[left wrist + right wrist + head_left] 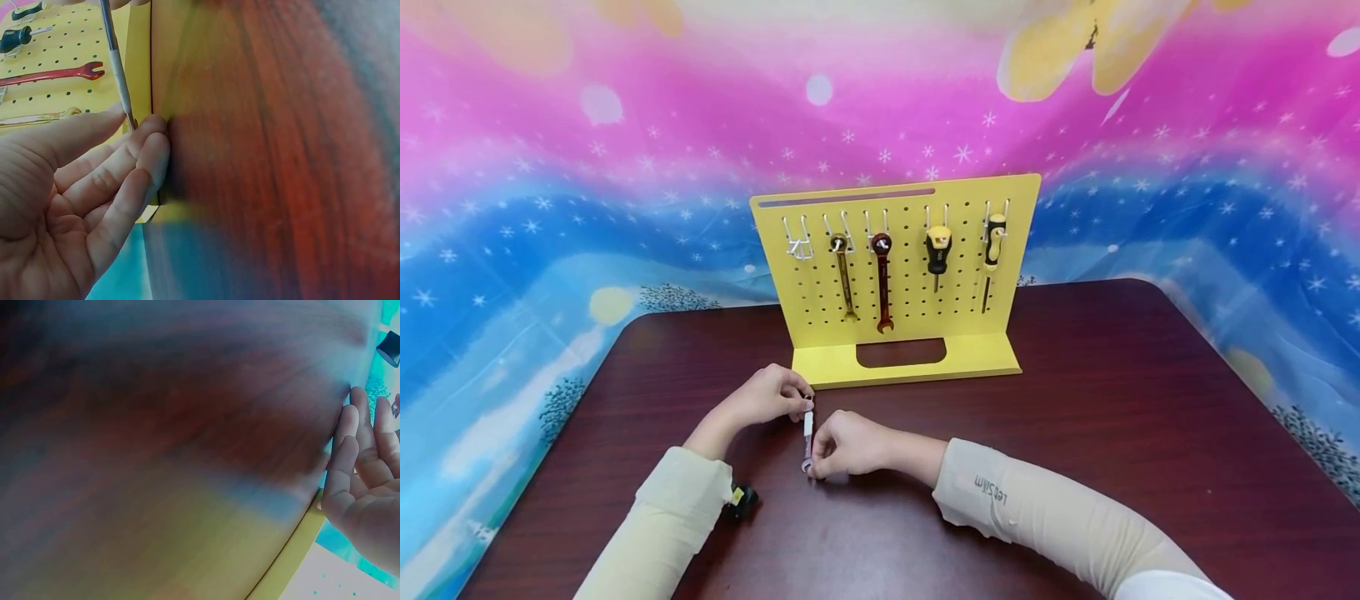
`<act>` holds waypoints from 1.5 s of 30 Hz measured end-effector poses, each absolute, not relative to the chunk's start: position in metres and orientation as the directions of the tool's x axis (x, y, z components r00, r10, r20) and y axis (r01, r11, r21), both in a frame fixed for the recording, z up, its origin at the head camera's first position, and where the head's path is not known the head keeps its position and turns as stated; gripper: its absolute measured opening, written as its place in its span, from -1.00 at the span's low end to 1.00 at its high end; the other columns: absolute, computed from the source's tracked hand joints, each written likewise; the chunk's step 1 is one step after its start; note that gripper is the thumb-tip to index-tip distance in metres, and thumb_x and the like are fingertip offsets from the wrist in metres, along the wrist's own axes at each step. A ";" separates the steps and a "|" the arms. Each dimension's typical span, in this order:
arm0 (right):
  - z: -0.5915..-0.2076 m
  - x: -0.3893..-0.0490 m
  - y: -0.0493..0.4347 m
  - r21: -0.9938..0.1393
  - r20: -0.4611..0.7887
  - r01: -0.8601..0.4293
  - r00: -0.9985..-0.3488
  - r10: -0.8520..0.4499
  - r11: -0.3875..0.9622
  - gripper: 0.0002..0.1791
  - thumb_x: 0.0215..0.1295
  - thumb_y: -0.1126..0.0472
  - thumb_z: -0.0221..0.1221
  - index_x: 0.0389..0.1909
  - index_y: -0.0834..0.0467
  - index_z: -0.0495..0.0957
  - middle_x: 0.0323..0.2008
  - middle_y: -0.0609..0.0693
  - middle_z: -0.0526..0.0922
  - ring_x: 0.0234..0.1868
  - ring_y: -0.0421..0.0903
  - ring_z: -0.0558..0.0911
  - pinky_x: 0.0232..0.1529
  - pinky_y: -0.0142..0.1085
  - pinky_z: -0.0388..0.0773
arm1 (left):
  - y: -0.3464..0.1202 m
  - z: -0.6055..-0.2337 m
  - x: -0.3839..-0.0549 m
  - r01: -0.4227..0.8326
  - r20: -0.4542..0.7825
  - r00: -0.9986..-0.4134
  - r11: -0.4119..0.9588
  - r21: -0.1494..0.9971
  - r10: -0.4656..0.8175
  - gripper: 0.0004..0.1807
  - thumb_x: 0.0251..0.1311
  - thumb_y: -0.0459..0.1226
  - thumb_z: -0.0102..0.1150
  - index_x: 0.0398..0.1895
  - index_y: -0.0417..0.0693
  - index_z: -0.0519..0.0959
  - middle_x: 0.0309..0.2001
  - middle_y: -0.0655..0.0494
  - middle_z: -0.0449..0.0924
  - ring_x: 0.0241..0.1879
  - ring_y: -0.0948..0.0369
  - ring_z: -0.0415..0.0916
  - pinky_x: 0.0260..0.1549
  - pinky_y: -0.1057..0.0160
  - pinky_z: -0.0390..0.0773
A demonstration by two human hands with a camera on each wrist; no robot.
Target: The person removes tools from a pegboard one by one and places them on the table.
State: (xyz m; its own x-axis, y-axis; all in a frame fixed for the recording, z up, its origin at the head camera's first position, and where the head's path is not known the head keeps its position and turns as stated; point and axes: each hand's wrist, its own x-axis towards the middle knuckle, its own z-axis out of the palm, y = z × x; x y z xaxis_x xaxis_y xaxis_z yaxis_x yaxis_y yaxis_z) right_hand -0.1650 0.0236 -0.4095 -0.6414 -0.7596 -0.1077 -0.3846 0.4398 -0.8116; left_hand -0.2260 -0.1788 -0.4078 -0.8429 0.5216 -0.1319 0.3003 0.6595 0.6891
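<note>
Backdrop cloth (685,125), snowflake-printed; behind the pegboard.
Surface (1112,400), dark red-brown wood grain; beneath the pegboard.
Pegboard (917,308), yellow, footed; landmark for all entries.
Right hand (852,443), in front of the pegboard; fingers bent, thumb and finger pinching the silver wrench's near end.
Left hand (772,393), just before the pegboard's front left corner; thumb and fingertip closed on the wrench's far end, other fingers loosely curved.
Red combination wrench (883,279), hung left of the pegboard's centre.
Long screwdriver (995,242), hung at the pegboard's right.
Gold combination wrench (844,279), hung on the pegboard, open end down.
Silver wrench (807,448), white-banded, before the pegboard's left corner. Likely hazards: slipping or twisting if either narrow pinch loosens; knocking the pegboard's foot if pushed forward. Long axis runs front to back, far end towards the pegboard; contact with the surface cannot be told.
Stubby screwdriver (937,247), hung on the pegboard, tip down.
Black-and-yellow item (745,502), possibly a tape measure; well in front of the pegboard, leftward.
White hook (801,248), leftmost on the pegboard.
</note>
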 end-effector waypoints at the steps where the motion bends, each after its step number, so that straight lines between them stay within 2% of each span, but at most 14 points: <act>1: -0.410 -0.165 0.023 -0.812 -0.109 -0.383 -0.641 -0.760 0.440 -0.84 0.22 0.30 0.29 -0.54 0.23 0.70 -0.64 -0.17 0.62 -0.60 -0.45 0.37 -0.53 -0.59 0.30 | -0.179 -0.408 -0.226 0.296 -0.136 -0.844 0.661 0.690 0.520 -0.84 0.24 -0.36 0.28 -0.20 -0.30 0.68 -0.55 0.02 0.71 -0.51 0.26 0.63 -0.43 0.28 0.55; 10: -0.411 -0.164 0.020 -0.803 -0.122 -0.375 -0.657 -0.744 0.462 -0.87 0.18 0.34 0.29 -0.54 0.23 0.69 -0.61 -0.12 0.67 -0.61 -0.43 0.39 -0.54 -0.60 0.32 | -0.177 -0.409 -0.226 0.238 -0.168 -0.855 0.660 0.713 0.490 -0.83 0.24 -0.39 0.27 -0.17 -0.34 0.68 -0.55 -0.03 0.71 -0.52 0.22 0.65 -0.44 0.27 0.62; 18: -0.410 -0.161 0.018 -0.797 -0.133 -0.366 -0.669 -0.731 0.480 -0.86 0.21 0.33 0.28 -0.53 0.22 0.68 -0.68 -0.23 0.53 -0.67 -0.42 0.38 -0.58 -0.60 0.32 | -0.174 -0.411 -0.224 0.219 -0.166 -0.872 0.671 0.709 0.460 -0.85 0.20 -0.41 0.31 -0.19 -0.31 0.69 -0.56 0.01 0.71 -0.55 0.25 0.64 -0.47 0.27 0.65; 24: -0.411 -0.161 0.018 -0.805 -0.138 -0.365 -0.652 -0.746 0.468 -0.88 0.21 0.38 0.25 -0.49 0.23 0.71 -0.60 0.04 0.71 -0.69 -0.41 0.40 -0.60 -0.59 0.32 | -0.173 -0.411 -0.224 0.224 -0.160 -0.880 0.687 0.691 0.447 -0.87 0.19 -0.40 0.33 -0.21 -0.27 0.70 -0.60 0.03 0.69 -0.56 0.26 0.63 -0.47 0.31 0.62; 33: -0.412 -0.162 0.019 -0.813 -0.134 -0.364 -0.643 -0.754 0.455 -0.92 0.16 0.41 0.26 -0.46 0.29 0.71 -0.61 0.16 0.67 -0.70 -0.40 0.40 -0.62 -0.59 0.32 | -0.170 -0.410 -0.223 0.215 -0.173 -0.887 0.716 0.665 0.428 -0.88 0.19 -0.38 0.33 -0.22 -0.25 0.69 -0.60 0.08 0.69 -0.58 0.28 0.63 -0.47 0.32 0.63; 40: -0.408 -0.167 0.026 -0.800 -0.099 -0.400 -0.648 -0.755 0.448 -0.93 0.18 0.38 0.27 -0.41 0.27 0.71 -0.54 0.05 0.72 -0.61 -0.44 0.43 -0.53 -0.60 0.36 | -0.173 -0.406 -0.221 0.243 -0.169 -0.879 0.725 0.645 0.445 -0.85 0.19 -0.39 0.33 -0.19 -0.26 0.69 -0.59 0.06 0.69 -0.56 0.24 0.63 -0.48 0.30 0.62; 45: -0.404 -0.174 0.036 -0.780 -0.086 -0.405 -0.686 -0.722 0.477 -0.94 0.20 0.33 0.29 -0.42 0.22 0.71 -0.53 -0.03 0.70 -0.54 -0.43 0.47 -0.45 -0.58 0.44 | -0.178 -0.397 -0.221 0.291 -0.155 -0.872 0.746 0.598 0.465 -0.86 0.19 -0.38 0.32 -0.19 -0.24 0.68 -0.54 0.09 0.71 -0.53 0.24 0.60 -0.44 0.29 0.58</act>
